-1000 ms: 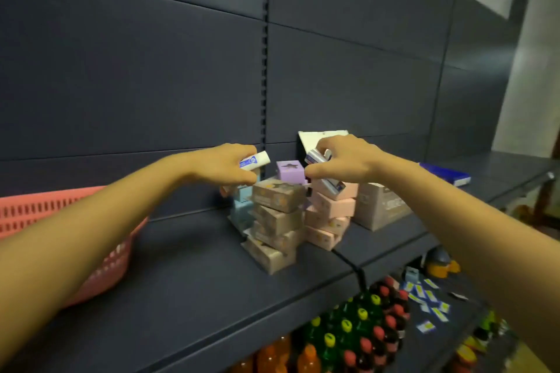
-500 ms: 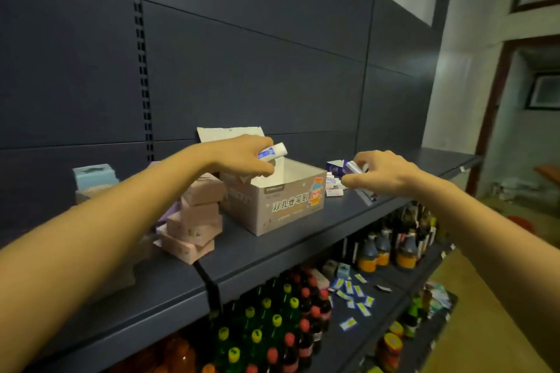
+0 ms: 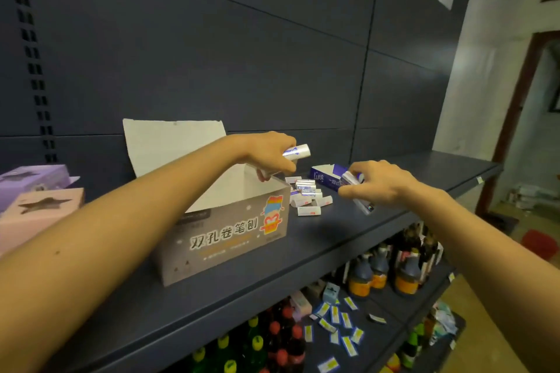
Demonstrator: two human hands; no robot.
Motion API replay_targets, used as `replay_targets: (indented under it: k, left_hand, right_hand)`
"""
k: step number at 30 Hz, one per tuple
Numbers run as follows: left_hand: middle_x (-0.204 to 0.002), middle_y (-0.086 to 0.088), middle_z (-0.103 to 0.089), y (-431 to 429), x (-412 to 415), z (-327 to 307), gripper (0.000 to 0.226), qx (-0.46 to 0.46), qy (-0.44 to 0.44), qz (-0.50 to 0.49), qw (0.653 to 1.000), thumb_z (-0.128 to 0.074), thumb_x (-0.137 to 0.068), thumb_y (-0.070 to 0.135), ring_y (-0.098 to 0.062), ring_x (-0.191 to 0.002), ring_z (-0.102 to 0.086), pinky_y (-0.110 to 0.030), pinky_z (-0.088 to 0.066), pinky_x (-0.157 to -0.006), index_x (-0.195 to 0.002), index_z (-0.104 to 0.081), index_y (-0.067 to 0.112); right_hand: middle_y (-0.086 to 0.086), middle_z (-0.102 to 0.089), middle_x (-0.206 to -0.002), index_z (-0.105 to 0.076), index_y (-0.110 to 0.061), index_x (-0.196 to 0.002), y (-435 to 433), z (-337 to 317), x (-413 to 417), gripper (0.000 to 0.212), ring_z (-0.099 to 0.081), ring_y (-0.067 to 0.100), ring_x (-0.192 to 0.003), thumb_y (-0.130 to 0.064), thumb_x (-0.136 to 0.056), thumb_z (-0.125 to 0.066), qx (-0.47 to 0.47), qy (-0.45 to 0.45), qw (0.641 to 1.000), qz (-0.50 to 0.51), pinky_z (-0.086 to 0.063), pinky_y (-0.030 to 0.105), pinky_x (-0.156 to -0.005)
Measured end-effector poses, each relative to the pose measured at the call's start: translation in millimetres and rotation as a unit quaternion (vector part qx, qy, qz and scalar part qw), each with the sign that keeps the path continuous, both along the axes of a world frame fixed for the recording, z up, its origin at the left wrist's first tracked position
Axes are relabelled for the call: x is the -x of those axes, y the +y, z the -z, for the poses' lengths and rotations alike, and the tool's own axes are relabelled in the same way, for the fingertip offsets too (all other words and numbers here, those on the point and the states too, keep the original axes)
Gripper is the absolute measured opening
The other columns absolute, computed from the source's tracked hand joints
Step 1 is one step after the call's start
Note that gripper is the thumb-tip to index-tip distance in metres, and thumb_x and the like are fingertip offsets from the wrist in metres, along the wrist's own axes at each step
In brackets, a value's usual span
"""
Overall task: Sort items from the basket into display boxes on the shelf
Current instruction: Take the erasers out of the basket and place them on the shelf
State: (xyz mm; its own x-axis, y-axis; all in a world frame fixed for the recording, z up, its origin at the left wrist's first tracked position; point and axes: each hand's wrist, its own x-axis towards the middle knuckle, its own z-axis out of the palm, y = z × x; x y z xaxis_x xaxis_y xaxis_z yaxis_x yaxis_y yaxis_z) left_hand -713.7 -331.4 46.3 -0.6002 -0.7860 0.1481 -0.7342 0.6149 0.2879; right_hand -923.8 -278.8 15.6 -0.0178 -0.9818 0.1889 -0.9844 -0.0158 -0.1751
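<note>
Mid-sort, at the placing step. The left hand hovers above the far corner of the open grey display box, its fingers clenched round a small white-and-purple packet. The right hand grasps a few like packets just beside the low blue display box. More of the same lie in a loose pile on the shelf between the two boxes. These packets likely belong in the blue box. The next move calls for carrying both handfuls over its open top and releasing them low, clear of its rim, then gathering the strays.
</note>
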Motion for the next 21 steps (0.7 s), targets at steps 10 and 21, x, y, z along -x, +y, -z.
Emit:
replay_targets:
  k: [10, 21]
  left_hand:
    - [-0.098, -0.007, -0.046, -82, 69, 13, 0.035, 0.015, -0.084, -0.098, 0.992, -0.055, -0.091, 0.019, -0.017, -0.086, -0.047, -0.018, -0.040, -0.062, -0.119, -0.045, -0.001]
    - [-0.106, -0.010, -0.051, -114, 98, 32, 0.036, -0.021, -0.093, -0.257, 0.962, -0.055, -0.091, 0.020, -0.011, -0.059, -0.042, -0.013, -0.035, -0.052, -0.120, -0.044, 0.003]
  right_hand:
    - [0.004, -0.064, -0.109, -0.057, -0.025, -0.112, -120, 19, 61, 0.042, -0.053, 0.022, -0.085, -0.051, -0.079, -0.059, 0.009, 0.037, 0.995, -0.088, -0.040, 0.029, -0.069]
    - [0.005, -0.065, -0.109, -0.055, -0.021, -0.113, -224, 51, 54, 0.046, -0.059, 0.026, -0.097, -0.051, -0.078, -0.057, 0.034, 0.155, 0.944, -0.288, -0.036, 0.029, -0.069]
